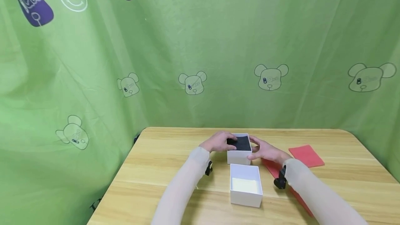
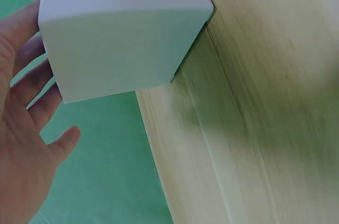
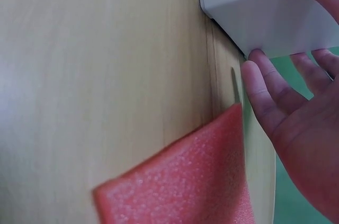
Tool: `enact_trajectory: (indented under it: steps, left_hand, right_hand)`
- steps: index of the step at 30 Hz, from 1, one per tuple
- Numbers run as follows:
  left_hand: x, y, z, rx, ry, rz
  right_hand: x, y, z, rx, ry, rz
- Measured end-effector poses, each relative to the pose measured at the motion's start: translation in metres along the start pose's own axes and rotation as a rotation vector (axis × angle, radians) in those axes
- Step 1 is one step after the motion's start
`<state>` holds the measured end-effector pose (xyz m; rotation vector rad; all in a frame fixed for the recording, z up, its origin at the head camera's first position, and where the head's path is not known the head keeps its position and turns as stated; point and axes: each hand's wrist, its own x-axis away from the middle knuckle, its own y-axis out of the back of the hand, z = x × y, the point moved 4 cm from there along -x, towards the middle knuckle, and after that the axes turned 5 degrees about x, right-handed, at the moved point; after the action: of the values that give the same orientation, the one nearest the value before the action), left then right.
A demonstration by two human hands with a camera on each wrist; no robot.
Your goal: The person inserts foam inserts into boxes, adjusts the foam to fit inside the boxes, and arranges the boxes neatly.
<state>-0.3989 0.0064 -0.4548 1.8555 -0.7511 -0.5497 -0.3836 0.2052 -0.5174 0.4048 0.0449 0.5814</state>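
Observation:
A white box stands at the middle of the table, and a black sheet lies inside its top. My left hand reaches over the box's left rim, its fingertips on the black sheet. From the right side, my right hand holds the box, thumb at the near corner and fingers along the side. Only the outer walls of the box show in the left wrist view, with relaxed fingers beside them. In the right wrist view, fingertips meet the lower edge of the box.
Nearer to me stands a second white open box with a pale bottom. A red foam sheet lies to the right. More red foam lies partly under my right forearm. A green curtain hangs behind the wooden table.

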Motion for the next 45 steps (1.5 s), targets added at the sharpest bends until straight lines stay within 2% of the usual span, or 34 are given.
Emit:
enact_trajectory:
  steps: [5, 8, 13, 18, 21, 25, 28, 31, 37, 45]
  left_hand:
    - [0.004, 0.001, 0.0, 0.18, 0.045, -0.047]
    - [0.009, 0.002, 0.001, 0.283, 0.038, -0.104]
    - [0.028, 0.01, 0.003, 0.377, 0.023, -0.215]
    - [0.056, 0.018, 0.002, 0.4, -0.015, -0.249]
    - [0.073, 0.017, -0.004, 0.415, -0.052, -0.229]
    - [0.092, 0.012, -0.017, 0.436, -0.066, -0.173]
    - [0.103, 0.004, -0.029, 0.448, -0.075, -0.117]
    - [0.112, -0.006, -0.04, 0.448, -0.08, -0.055]
    - [0.12, -0.024, -0.052, 0.478, -0.082, 0.035]
    - [0.122, -0.036, -0.052, 0.42, -0.044, 0.056]
  right_hand:
    - [0.002, -0.001, 0.003, -0.033, 0.015, -0.001]
    - [0.006, -0.001, 0.007, -0.03, 0.018, 0.001]
    - [0.018, 0.003, 0.018, 0.073, 0.015, -0.033]
    - [0.037, 0.017, 0.029, 0.226, 0.039, -0.096]
    - [0.051, 0.024, 0.033, 0.36, 0.053, -0.118]
    - [0.072, 0.029, 0.032, 0.507, 0.022, -0.133]
    - [0.088, 0.032, 0.031, 0.607, -0.004, -0.142]
    - [0.103, 0.035, 0.029, 0.696, 0.009, -0.155]
    - [0.131, 0.038, 0.03, 0.77, 0.099, -0.168]
    - [0.174, 0.035, 0.018, 0.825, 0.151, -0.136]
